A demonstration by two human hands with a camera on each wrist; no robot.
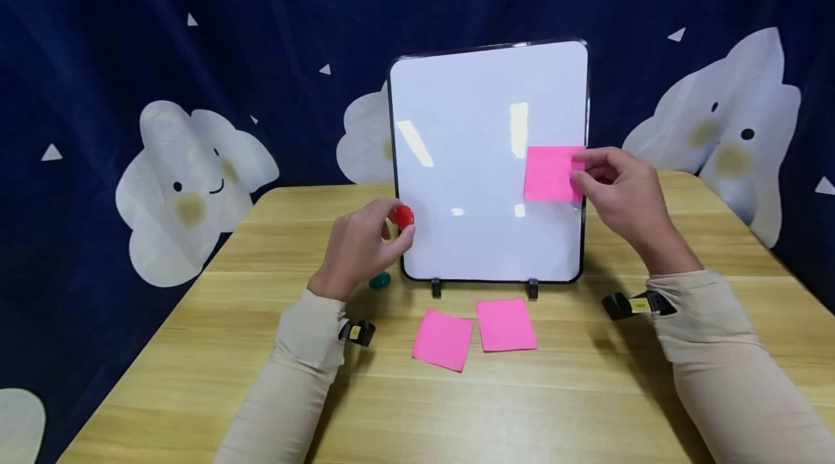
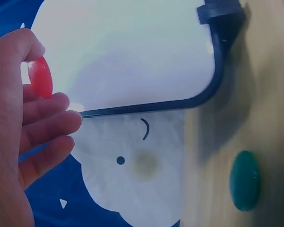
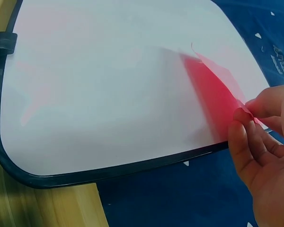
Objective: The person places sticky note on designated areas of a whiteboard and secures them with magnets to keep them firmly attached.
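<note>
A small whiteboard [image 1: 470, 130] with a black frame stands upright on the table. At its lower left edge, my left hand [image 1: 355, 246] pinches a round red magnet [image 1: 405, 217] between thumb and forefinger; the other fingers are loosely spread in the left wrist view. My right hand [image 1: 626, 196] holds a pink sticky note [image 1: 551, 174] by its right edge, in front of the board's right side. In the right wrist view the sticky note [image 3: 210, 94] stands at an angle to the board; whether any edge touches the surface I cannot tell.
Two more pink sticky notes, a left one [image 1: 443, 340] and a right one [image 1: 507, 325], lie on the wooden table [image 1: 261, 348] before the board. Beside the board's lower left corner lies a green magnet [image 1: 380, 280]. Behind hangs a dark blue curtain [image 1: 293, 7] with clouds.
</note>
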